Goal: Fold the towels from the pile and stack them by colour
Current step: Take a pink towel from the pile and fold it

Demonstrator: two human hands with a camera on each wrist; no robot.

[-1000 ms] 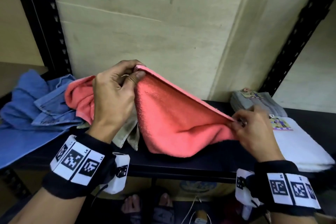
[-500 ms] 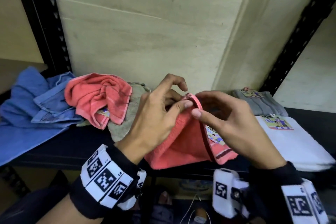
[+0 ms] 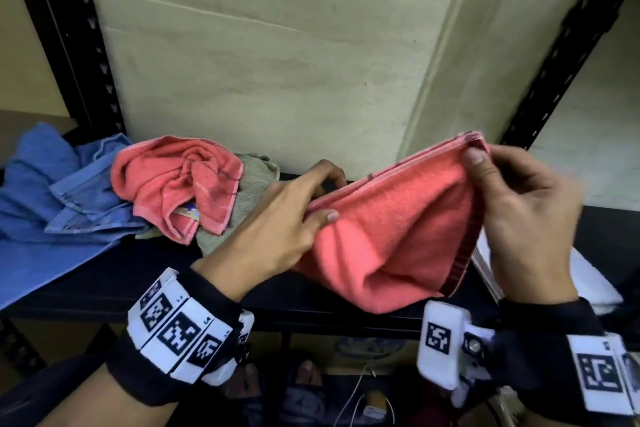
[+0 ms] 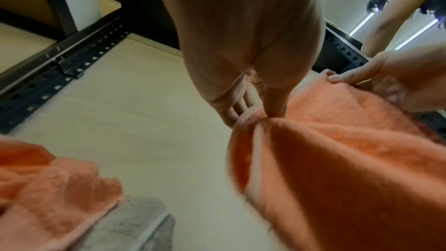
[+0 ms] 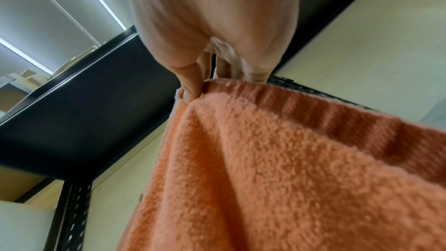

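Item: folded coral towel (image 3: 391,239), held above the black shelf (image 3: 104,274); your left hand (image 3: 277,232) pinches its left corner, your right hand (image 3: 523,204) pinches the raised right corner. Left of it: 1 crumpled coral towel (image 3: 176,180) atop a grey towel (image 3: 249,184), beside blue denim (image 3: 52,198)

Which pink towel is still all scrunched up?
The pink towel on the pile, lying crumpled beside the blue cloth; the other pink towel is held stretched between both hands.

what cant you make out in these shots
- White folded towel: head view, mostly hidden behind the right hand and the coral towel it pinches.
- Grey towel: largely buried under the crumpled coral towel.
- Left hand fingertips: behind the towel's edge.
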